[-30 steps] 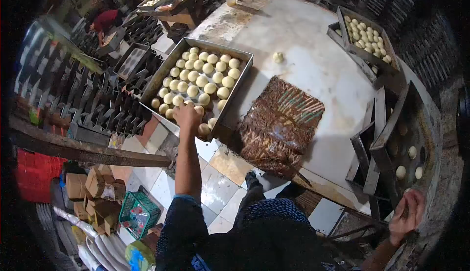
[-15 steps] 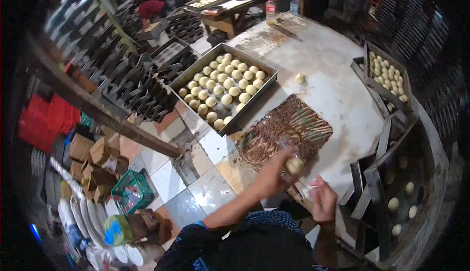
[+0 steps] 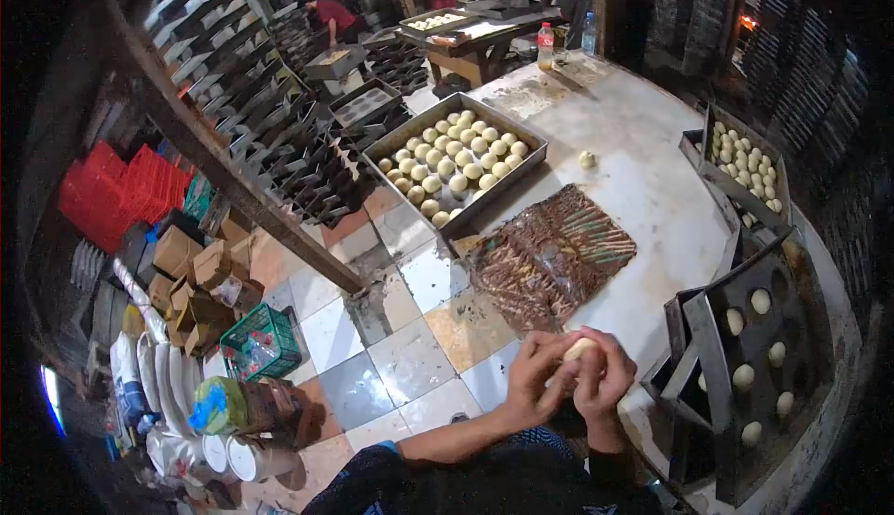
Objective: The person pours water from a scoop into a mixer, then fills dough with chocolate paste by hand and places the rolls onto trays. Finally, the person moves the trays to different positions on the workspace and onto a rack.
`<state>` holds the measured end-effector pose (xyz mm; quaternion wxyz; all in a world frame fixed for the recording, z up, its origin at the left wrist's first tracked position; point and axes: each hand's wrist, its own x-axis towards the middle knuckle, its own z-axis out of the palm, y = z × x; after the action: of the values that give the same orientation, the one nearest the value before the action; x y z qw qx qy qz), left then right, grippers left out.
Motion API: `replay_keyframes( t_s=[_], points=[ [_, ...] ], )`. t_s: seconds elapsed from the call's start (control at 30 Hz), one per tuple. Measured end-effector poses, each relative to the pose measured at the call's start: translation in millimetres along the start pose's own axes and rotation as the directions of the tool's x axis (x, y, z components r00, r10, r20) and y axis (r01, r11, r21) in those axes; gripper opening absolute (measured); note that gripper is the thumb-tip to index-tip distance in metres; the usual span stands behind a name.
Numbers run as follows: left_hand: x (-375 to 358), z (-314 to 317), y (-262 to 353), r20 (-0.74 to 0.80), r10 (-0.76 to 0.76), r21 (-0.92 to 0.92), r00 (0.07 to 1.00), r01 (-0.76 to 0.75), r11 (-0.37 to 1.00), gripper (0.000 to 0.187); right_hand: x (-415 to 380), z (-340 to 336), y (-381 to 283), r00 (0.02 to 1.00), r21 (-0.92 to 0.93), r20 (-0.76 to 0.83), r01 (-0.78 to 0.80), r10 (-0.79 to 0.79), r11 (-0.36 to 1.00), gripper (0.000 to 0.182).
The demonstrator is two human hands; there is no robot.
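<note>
Left hand [image 3: 533, 377] and right hand [image 3: 605, 377]: both cupped around one dough ball [image 3: 579, 348], pinched between fingers, held over table edge [image 3: 643, 310]. Just beyond: chocolate sprinkle sheet [image 3: 551, 256]. Far left on table: tray of dough balls [image 3: 453, 158]. At right: dark mould tray [image 3: 759, 347], partly filled.

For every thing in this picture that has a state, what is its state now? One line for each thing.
Dough ball: held between both hands, off the table.
Left hand: fingers closed around the dough ball.
Right hand: fingers closed around the dough ball.
Big tray: nearly full of dough balls.
Dark mould pan: tilted, some cups filled.
Lone dough piece: lying on the table.
Bottle: upright, capped.
</note>
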<state>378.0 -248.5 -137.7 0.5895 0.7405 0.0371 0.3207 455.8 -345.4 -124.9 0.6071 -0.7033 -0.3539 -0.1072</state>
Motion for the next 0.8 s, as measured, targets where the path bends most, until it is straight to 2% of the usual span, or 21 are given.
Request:
replay_keyframes(
  t_s=[0.03,0.07,0.13,0.17,0.2,0.23,0.27,0.3,0.33,0.37,0.43,0.47,0.5,0.53,0.6,0.63,0.67,0.7,0.73,0.77,0.8],
  points=[
    [-4.9,-1.2,3.0,-0.035,0.048,-0.032,0.998,-0.049,0.998,0.041,-3.6,8.0,-7.5,0.995,-0.048,-0.098,0.030,-0.034,0.998,0.028],
    [-5.3,-10.1,4.8,-0.041,0.048,-0.027,0.998,-0.049,0.998,0.041,-7.7,17.6,-17.7,0.985,0.047,-0.163,-0.041,0.048,0.998,0.025],
    [-1.8,-36.3,7.7,0.088,0.132,-0.019,0.987,-0.131,0.991,0.043,-24.2,46.3,-2.9,0.992,0.047,-0.103,-0.067,0.071,0.997,0.029],
    [-8.5,-51.7,13.6,0.131,-0.027,-0.123,0.991,0.043,0.992,0.043,-35.3,64.3,6.6,0.994,0.038,-0.045,-0.096,0.098,0.995,0.033],
    [-13.1,-69.6,21.1,0.098,-0.170,-0.032,0.980,0.174,0.984,0.042,-34.5,84.4,9.2,0.987,0.110,0.062,-0.158,0.151,0.981,0.043],
    [-19.5,-87.5,26.3,0.061,-0.310,0.053,0.949,0.307,0.950,0.041,-31.0,105.5,6.8,0.990,0.173,0.091,-0.120,0.105,0.978,0.049],
    [-31.8,-105.8,14.0,0.009,-0.304,0.136,0.953,0.300,0.944,0.039,-26.4,123.7,3.8,0.980,0.235,0.169,-0.143,0.104,0.961,0.048],
    [-44.0,-120.2,8.0,-0.059,-0.345,-0.031,0.937,0.344,0.938,0.038,-22.6,139.5,-8.9,0.951,0.075,0.122,0.278,-0.285,0.958,0.043],
    [-58.6,-141.2,-1.6,-0.019,-0.447,-0.290,0.894,0.423,0.858,0.039,-24.6,147.3,-23.2,0.972,-0.006,0.228,0.060,-0.057,0.998,0.037],
    [-72.3,-160.4,-8.1,0.053,-0.538,-0.520,0.841,0.483,0.704,0.039,-27.4,155.4,-38.2,0.959,0.117,0.279,0.009,-0.041,0.993,0.033],
    [-91.5,-172.0,-11.8,-0.044,-0.567,-0.680,0.822,0.391,0.621,0.040,-47.4,178.1,-39.2,0.980,0.030,0.178,0.079,-0.083,0.996,0.039],
    [-106.4,-173.0,-22.9,0.016,-0.605,-0.575,0.796,0.503,0.646,0.041,-60.9,188.0,-40.2,0.980,0.079,0.195,0.030,-0.045,0.996,0.037],
    [-124.3,-173.0,-41.6,0.099,-0.611,-0.658,0.785,0.512,0.552,0.042,-72.9,192.9,-42.0,0.976,0.130,0.218,-0.018,-0.011,0.991,0.036],
    [-123.7,-182.7,-39.1,0.162,-0.641,-0.698,0.750,0.546,0.462,0.043,-77.3,189.3,-44.0,0.958,0.098,0.263,-0.147,0.117,0.984,0.034],
    [-110.6,-190.9,-35.5,0.204,-0.685,-0.804,0.700,0.519,0.290,0.046,-79.6,180.6,-23.1,0.941,0.089,0.313,-0.163,0.128,0.983,0.033],
    [-110.0,-194.6,-42.4,0.262,-0.679,-0.785,0.686,0.561,0.263,0.051,-77.7,173.0,-11.2,0.920,0.110,0.372,-0.174,0.122,0.979,0.032],
    [-102.5,-195.6,-40.2,0.299,-0.643,-0.773,0.705,0.574,0.270,0.054,-66.3,157.9,-6.6,0.880,-0.042,0.383,-0.285,0.279,0.957,0.027],
    [-92.4,-195.9,-36.8,0.333,-0.607,-0.761,0.722,0.585,0.278,0.057,-70.6,152.1,30.5,0.907,-0.175,0.187,-0.347,0.377,0.921,0.019],
    [-84.5,-197.1,-38.8,0.337,-0.608,-0.765,0.719,0.585,0.268,0.057,-64.2,132.7,55.6,0.939,-0.377,0.076,-0.283,0.334,0.882,0.013],
    [-76.7,-198.0,-41.4,0.333,-0.571,-0.759,0.751,0.573,0.310,0.059,-74.4,117.4,104.2,0.920,-0.501,-0.056,-0.362,0.388,0.786,0.014],
    [-67.4,-197.3,-43.7,0.326,-0.529,-0.752,0.783,0.554,0.357,0.061,-61.9,93.7,115.5,0.897,-0.755,0.037,-0.264,0.441,0.601,0.014]
  ],
)
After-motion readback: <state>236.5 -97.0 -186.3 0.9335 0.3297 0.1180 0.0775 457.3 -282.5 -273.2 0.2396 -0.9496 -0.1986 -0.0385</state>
